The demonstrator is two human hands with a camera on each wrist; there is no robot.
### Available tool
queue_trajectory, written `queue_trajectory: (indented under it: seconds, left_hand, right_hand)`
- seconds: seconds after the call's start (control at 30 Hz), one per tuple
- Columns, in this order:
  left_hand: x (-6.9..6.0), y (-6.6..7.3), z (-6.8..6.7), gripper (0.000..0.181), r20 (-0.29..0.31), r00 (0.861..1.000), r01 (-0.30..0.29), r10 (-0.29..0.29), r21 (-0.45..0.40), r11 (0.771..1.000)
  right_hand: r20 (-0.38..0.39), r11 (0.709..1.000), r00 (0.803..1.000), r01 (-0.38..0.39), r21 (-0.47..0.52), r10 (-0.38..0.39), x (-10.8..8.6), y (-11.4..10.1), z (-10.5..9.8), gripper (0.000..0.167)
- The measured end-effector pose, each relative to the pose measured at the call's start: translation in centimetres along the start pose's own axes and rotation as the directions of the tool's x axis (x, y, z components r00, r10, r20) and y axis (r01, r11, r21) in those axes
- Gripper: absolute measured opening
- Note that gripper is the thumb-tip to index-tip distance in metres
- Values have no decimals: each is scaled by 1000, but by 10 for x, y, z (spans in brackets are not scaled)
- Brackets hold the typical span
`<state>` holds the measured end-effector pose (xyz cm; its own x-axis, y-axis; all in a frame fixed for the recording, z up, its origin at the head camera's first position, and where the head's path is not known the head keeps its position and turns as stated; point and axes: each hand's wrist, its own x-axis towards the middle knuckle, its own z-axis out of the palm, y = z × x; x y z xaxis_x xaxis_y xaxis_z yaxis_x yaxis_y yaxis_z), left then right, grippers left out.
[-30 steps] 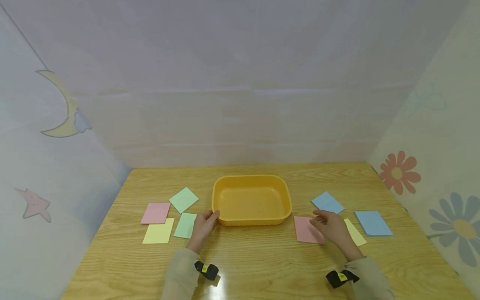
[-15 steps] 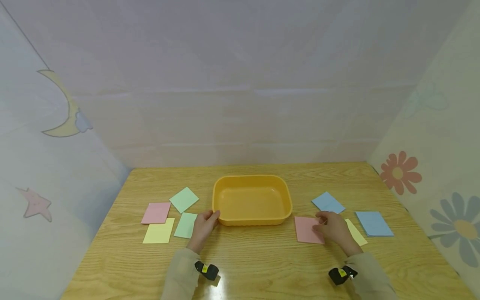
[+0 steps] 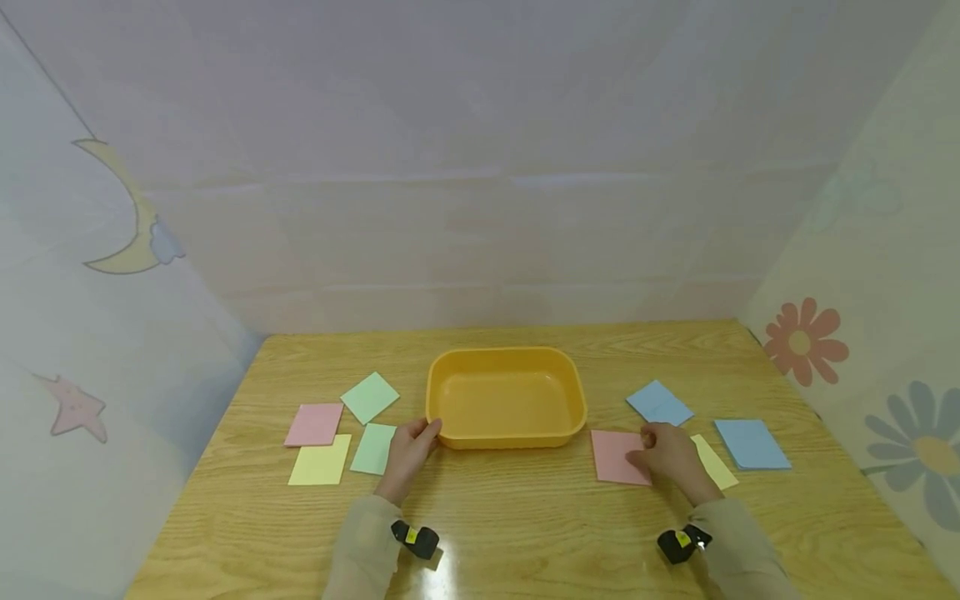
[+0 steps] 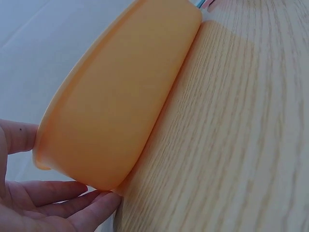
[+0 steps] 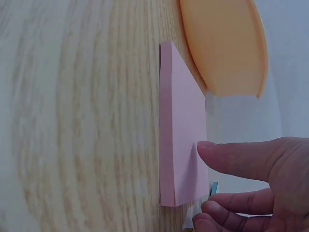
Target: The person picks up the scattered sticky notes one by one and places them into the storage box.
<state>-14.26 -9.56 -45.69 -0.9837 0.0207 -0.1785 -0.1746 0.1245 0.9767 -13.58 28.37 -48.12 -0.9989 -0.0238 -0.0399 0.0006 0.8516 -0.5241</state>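
Tray and paper pads on a table. The left hand holds the tray's near left corner, thumb at the rim, fingers against the outer wall. The right hand is partly spread: thumb over the pink pad, fingers just beside its right edge; whether the thumb touches, I cannot tell. This pad lies flat, just right of the tray.

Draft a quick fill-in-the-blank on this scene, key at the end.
1. The hand holding the tray is the ____ one.
2. The right hand has its thumb at a pad coloured ____.
3. Left of the tray lie ____ green squares.
4. The rightmost square on the table is ____.
Missing words: left; pink; two; blue.
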Motion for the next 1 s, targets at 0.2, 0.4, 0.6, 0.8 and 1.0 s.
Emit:
queue_trajectory:
  seconds: [0.2, 0.4, 0.6, 0.8, 1.0]
  left_hand:
    - [0, -1, 1, 38, 4, 1000, -5, 5, 4, 1000]
    - [2, -4, 1, 38, 6, 1000, -13, 13, 18, 1000]
    - [3, -4, 1, 37, 3, 1000, -17, 17, 24, 1000]
    - [4, -5, 0, 36, 4, 1000, -24, 24, 17, 1000]
    - [2, -3, 0, 37, -1, 1000, -15, 15, 26, 1000]
  right_hand:
    - [25, 1000, 999, -24, -16, 25, 1, 0, 2, 43]
    - [48, 998, 998, -48, -38, 50, 3, 1, 3, 36]
    - [75, 997, 995, -64, -45, 67, 4, -2, -1, 29]
    - [112, 996, 991, -71, -56, 77, 7, -7, -7, 36]
    - [145, 995, 986, -78, -55, 86, 13, -2, -5, 37]
